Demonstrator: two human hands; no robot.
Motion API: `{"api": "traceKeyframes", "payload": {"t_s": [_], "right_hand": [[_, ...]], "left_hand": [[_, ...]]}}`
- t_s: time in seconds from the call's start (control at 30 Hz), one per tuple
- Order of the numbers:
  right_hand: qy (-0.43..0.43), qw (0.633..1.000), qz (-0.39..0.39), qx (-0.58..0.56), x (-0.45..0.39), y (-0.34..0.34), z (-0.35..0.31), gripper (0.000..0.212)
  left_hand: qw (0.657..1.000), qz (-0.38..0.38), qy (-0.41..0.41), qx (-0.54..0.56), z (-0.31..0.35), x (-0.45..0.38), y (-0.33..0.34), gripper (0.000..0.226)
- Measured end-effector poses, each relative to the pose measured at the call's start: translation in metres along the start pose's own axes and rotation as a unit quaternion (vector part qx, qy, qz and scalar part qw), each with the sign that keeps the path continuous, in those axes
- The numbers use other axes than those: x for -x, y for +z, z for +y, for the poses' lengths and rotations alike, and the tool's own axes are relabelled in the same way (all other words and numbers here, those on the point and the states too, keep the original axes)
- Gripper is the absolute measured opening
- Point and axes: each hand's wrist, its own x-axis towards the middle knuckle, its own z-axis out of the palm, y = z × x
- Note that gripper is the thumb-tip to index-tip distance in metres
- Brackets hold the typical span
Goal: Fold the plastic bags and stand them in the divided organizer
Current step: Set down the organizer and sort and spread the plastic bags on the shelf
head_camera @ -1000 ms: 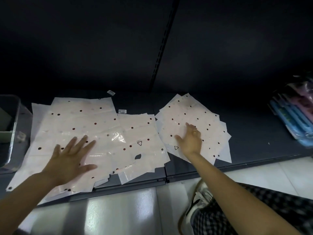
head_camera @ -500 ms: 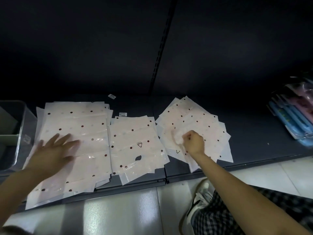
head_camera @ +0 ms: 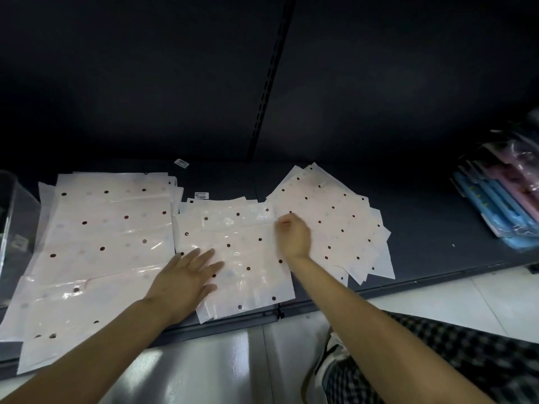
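Resting flat on the middle stack of pale pink, dark-dotted plastic bags (head_camera: 233, 252), the left hand (head_camera: 186, 282) lies palm down with fingers straight and slightly spread, pointing toward 1 o'clock; it presses the sheet and grips nothing; the right hand (head_camera: 293, 236) sits at the right edge of that same stack, fingers curled inward and blurred, apparently pinching the top sheet's edge, though the exact hold is hard to read; both forearms enter from 6 o'clock.

Three stacks lie unfolded on the dark grey metal shelf (head_camera: 423, 243); the large left stack of dotted pink plastic bags (head_camera: 96, 243) occupies the 9 o'clock area, its near edge overhanging the shelf front; the middle stack lies just beside it, touching or slightly overlapping at the seam; the fanned right stack of dotted pink plastic bags (head_camera: 344, 220) lies at 3 o'clock of the middle stack, rotated askew, its left corner under or against the right hand.

The clear plastic organizer bin (head_camera: 11, 217) stands at the far 9 o'clock edge, only partly in frame; its compartments cannot be made out; no bag is seen in the visible part.

Two small white price labels (head_camera: 201, 195) lie on the shelf at 12 o'clock of the middle stack; blue and pink packaged goods (head_camera: 507, 199) lie well apart at 3 o'clock; a checked trouser leg and a white shoe (head_camera: 326, 365) show over the pale tiled floor (head_camera: 221, 368) at 5 o'clock.
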Motion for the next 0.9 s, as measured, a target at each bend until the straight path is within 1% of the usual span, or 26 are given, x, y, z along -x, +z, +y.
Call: {"api": "traceKeyframes", "payload": {"t_s": [0.03,0.07,0.1,0.13,0.17,0.2,0.23,0.27,0.3,0.37,0.43,0.47,0.5,0.57,0.6,0.63,0.7,0.77,0.83,0.9], "right_hand": [[-0.017,0.998,0.017,0.058,-0.010,-0.016,0.017,0.026],[-0.019,0.992,0.017,0.126,-0.021,-0.032,0.035,0.039],[-0.006,0.981,0.005,0.192,-0.029,-0.047,0.054,0.051],[0.012,0.969,-0.010,0.247,-0.035,-0.060,0.071,0.057],[0.021,0.957,-0.018,0.289,-0.038,-0.069,0.084,0.057],[0.019,0.948,-0.013,0.316,-0.039,-0.075,0.095,0.052],[0.006,0.945,0.005,0.327,-0.039,-0.077,0.102,0.044],[-0.010,0.947,0.032,0.321,-0.038,-0.078,0.105,0.036],[-0.020,0.951,0.060,0.303,-0.037,-0.077,0.105,0.029],[-0.016,0.961,0.089,0.261,-0.038,-0.074,0.101,0.022],[-0.015,0.965,0.087,0.248,-0.039,-0.068,0.091,0.022],[-0.029,0.964,0.074,0.253,-0.039,-0.065,0.086,0.023],[-0.046,0.962,0.042,0.266,-0.039,-0.062,0.083,0.028],[-0.048,0.949,-0.049,0.307,-0.037,-0.059,0.081,0.053],[-0.042,0.945,-0.069,0.318,-0.035,-0.059,0.082,0.058],[-0.044,0.943,-0.065,0.323,-0.034,-0.059,0.084,0.056],[-0.065,0.942,-0.020,0.328,-0.032,-0.062,0.088,0.040],[-0.084,0.943,0.012,0.323,-0.030,-0.065,0.087,0.030],[-0.088,0.948,0.035,0.303,-0.027,-0.069,0.082,0.032],[-0.085,0.962,0.060,0.253,-0.022,-0.071,0.065,0.034]], "left_hand": [[1.000,0.006,0.001,-0.016,-0.002,0.000,0.002,0.053],[1.000,0.010,0.005,-0.024,-0.003,0.001,0.001,0.059],[1.000,0.013,0.008,-0.018,-0.004,0.002,-0.001,0.075],[1.000,0.009,0.008,-0.016,-0.005,0.002,-0.004,0.090],[1.000,0.015,0.003,-0.011,-0.006,0.003,-0.007,0.094],[1.000,0.021,-0.006,-0.002,-0.008,0.004,-0.008,0.087],[1.000,0.019,-0.020,0.000,-0.009,0.005,-0.007,0.071],[0.999,0.016,-0.030,-0.003,-0.010,0.006,-0.004,0.057],[0.999,0.007,-0.037,-0.002,-0.010,0.005,-0.002,0.051],[0.999,0.002,-0.042,0.006,-0.006,0.003,-0.003,0.050],[0.999,0.020,-0.035,0.015,-0.001,0.001,-0.007,0.050],[0.999,0.032,-0.029,0.024,0.002,-0.001,-0.009,0.049],[0.999,0.036,-0.021,0.031,0.005,-0.002,-0.010,0.049],[0.999,0.025,0.003,0.040,0.013,-0.003,-0.012,0.049],[0.999,0.011,0.013,0.039,0.015,-0.002,-0.012,0.049],[0.999,-0.008,0.019,0.034,0.017,0.000,-0.010,0.050],[0.998,-0.047,0.024,0.021,0.017,0.006,-0.006,0.052],[0.997,-0.065,0.028,0.009,0.015,0.011,-0.003,0.054],[0.997,-0.064,0.030,0.015,0.015,0.012,-0.005,0.055],[0.997,-0.035,0.031,0.066,0.019,0.011,-0.009,0.055]]}}
